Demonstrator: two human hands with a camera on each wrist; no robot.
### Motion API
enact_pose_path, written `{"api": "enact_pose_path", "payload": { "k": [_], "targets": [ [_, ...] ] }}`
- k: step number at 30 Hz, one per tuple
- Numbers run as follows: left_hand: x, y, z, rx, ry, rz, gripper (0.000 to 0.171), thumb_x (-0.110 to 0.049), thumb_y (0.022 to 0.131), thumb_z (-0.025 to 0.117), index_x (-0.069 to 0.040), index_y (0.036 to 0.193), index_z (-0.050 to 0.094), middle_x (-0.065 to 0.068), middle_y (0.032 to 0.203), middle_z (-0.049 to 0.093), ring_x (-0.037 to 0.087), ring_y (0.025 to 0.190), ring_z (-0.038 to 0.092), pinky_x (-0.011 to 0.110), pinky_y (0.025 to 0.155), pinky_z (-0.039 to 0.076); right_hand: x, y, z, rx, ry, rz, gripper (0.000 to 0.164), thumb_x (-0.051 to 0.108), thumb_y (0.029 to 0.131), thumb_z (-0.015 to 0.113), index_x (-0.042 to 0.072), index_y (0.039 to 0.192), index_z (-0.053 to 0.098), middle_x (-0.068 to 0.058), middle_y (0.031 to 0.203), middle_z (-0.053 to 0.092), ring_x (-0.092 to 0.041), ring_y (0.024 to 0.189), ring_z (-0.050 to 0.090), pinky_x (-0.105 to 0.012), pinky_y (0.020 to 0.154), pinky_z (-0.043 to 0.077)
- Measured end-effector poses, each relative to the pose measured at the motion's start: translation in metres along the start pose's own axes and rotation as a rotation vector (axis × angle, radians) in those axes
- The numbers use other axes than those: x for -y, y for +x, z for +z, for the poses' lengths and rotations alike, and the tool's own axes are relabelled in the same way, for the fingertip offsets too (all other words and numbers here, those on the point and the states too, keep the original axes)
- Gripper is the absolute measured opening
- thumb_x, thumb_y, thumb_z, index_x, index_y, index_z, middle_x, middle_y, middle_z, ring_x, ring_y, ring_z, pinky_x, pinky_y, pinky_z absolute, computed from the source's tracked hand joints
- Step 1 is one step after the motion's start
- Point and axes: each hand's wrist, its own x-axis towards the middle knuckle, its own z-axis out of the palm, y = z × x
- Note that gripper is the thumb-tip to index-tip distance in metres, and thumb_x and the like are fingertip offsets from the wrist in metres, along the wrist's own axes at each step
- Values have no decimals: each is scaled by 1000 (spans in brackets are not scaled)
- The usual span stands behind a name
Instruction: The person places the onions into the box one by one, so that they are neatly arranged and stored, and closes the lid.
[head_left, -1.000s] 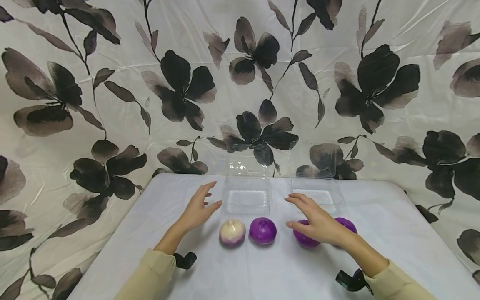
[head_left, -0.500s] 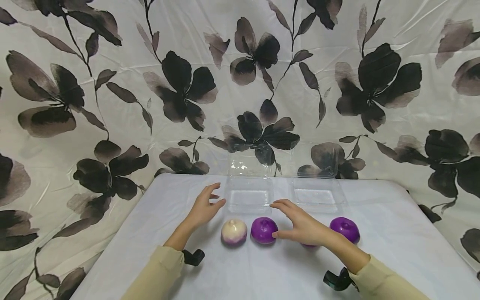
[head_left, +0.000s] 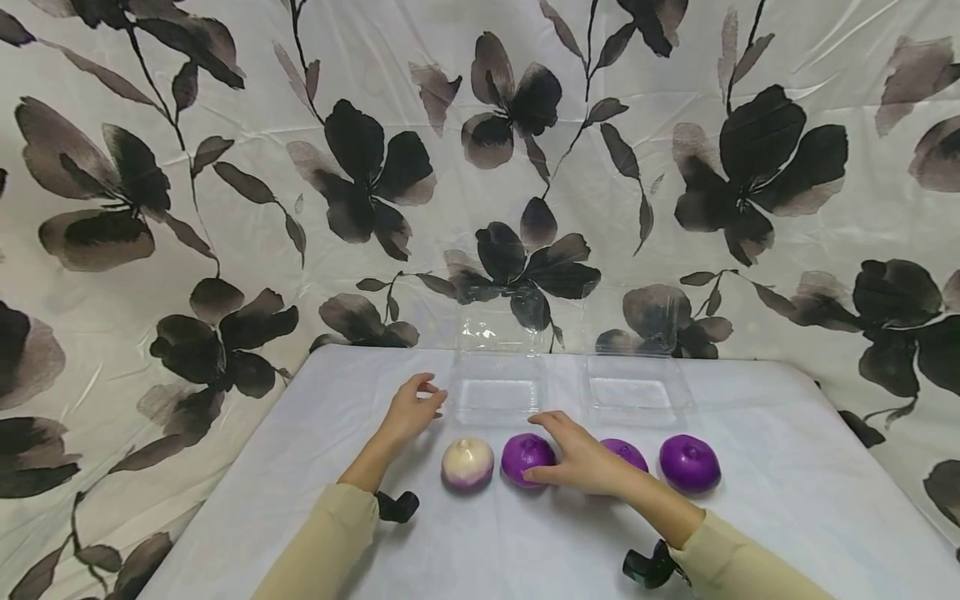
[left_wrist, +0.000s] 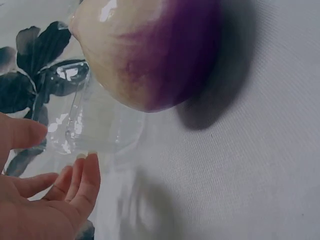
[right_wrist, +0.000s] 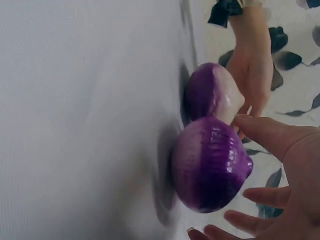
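In the head view my right hand (head_left: 581, 458) reaches over a purple onion (head_left: 523, 452), its thumb at the near side and fingers at the far side. The right wrist view shows the fingers spread around this onion (right_wrist: 207, 165), with a gap between palm and onion. My left hand (head_left: 408, 414) hovers left of a white-and-purple onion (head_left: 467, 464), beside a clear hinged plastic box (head_left: 498, 421). In the left wrist view the left hand (left_wrist: 60, 205) has loosely bent fingers and holds nothing; the white-and-purple onion (left_wrist: 145, 55) is apart from it.
Two more purple onions sit on the right, one (head_left: 624, 451) partly hidden behind the right hand, the other (head_left: 689, 463) beyond the forearm. A second clear box (head_left: 637, 417) stands lid-up at the back right. White cloth (head_left: 525, 550) covers the table; a floral sheet (head_left: 360, 179) hangs behind.
My right hand has moved left from the third onion to the second, uncovering the two right-hand onions. My left hand has shifted slightly right and its fingers have drawn closer together.
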Motion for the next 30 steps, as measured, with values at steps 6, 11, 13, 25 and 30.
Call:
{"api": "enact_pose_path", "payload": {
  "k": [6,11,13,25,30],
  "targets": [
    [3,5,3,28,-183,-85,52,-7,103,58,12,147,40,23,122,50,36,109,62,33,83,66,0,3,8,-4,56,65,77,30,82,84,-5,142,50,-23,136,54,-41,123,55,-60,105,52],
    [4,7,7,46,-268,-102,49,-4,103,56,16,145,40,22,117,49,33,104,60,33,82,66,0,4,14,-7,69,77,73,29,82,85,-5,138,52,-21,132,58,-38,120,57,-57,102,54],
    [4,8,9,56,-290,-104,48,-3,103,56,17,143,41,21,116,50,30,103,58,33,84,66,1,5,16,-5,62,72,70,29,83,84,-4,136,54,-20,130,60,-38,119,58,-56,102,54],
    [4,11,10,95,-432,-134,41,6,102,51,21,140,43,27,122,49,29,103,57,32,90,64,-1,9,20,19,71,70,69,31,83,84,-3,136,55,-18,130,61,-36,118,60,-55,98,56],
    [3,12,10,85,-504,-151,41,10,101,52,23,138,44,24,116,50,27,101,57,33,88,65,-1,8,21,5,70,61,68,30,83,85,-3,135,56,-18,130,62,-36,118,60,-55,98,56]
  ]
}}
